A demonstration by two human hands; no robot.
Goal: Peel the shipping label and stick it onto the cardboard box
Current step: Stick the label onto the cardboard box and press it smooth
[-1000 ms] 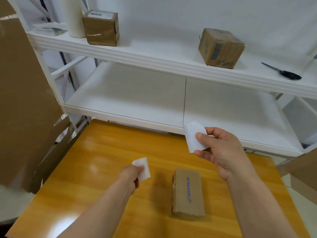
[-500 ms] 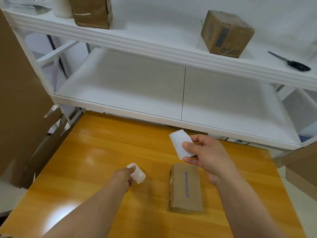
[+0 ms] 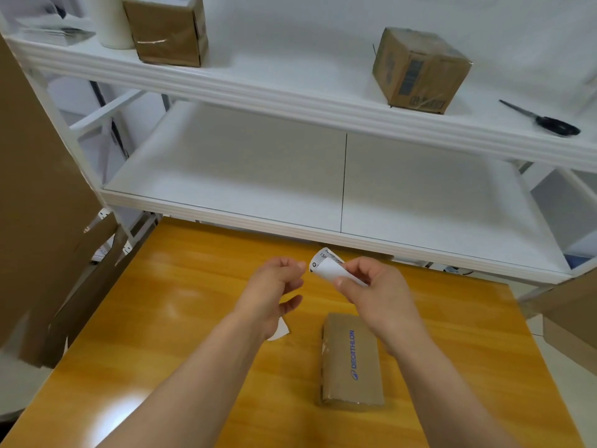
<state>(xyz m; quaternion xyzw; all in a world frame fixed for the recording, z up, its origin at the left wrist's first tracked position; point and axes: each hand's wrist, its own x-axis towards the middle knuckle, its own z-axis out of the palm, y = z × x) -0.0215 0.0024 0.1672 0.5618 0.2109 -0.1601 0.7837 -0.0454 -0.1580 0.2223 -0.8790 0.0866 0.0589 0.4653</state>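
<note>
A flat brown cardboard box [image 3: 352,360] with blue print lies on the orange wooden table [image 3: 168,318], just right of centre. Above and beyond it my right hand [image 3: 378,295] pinches a white shipping label [image 3: 327,266] that curls over, some black print showing on its far side. My left hand [image 3: 277,286] hovers right beside the label's left edge, fingers loosely curled and thumb apart, holding nothing. A small white backing scrap [image 3: 280,329] lies on the table, partly hidden under my left wrist.
A white shelf unit [image 3: 290,185] stands behind the table. Its upper shelf carries two cardboard boxes [image 3: 420,69], a white roll [image 3: 109,21] and black scissors [image 3: 549,122]. Large cardboard sheets [image 3: 38,189] lean at the left; more cardboard sits at the right edge.
My left hand dropped the white backing scrap on the table and rose toward the label. My right hand brought the label left and lower, and it now curls over.
</note>
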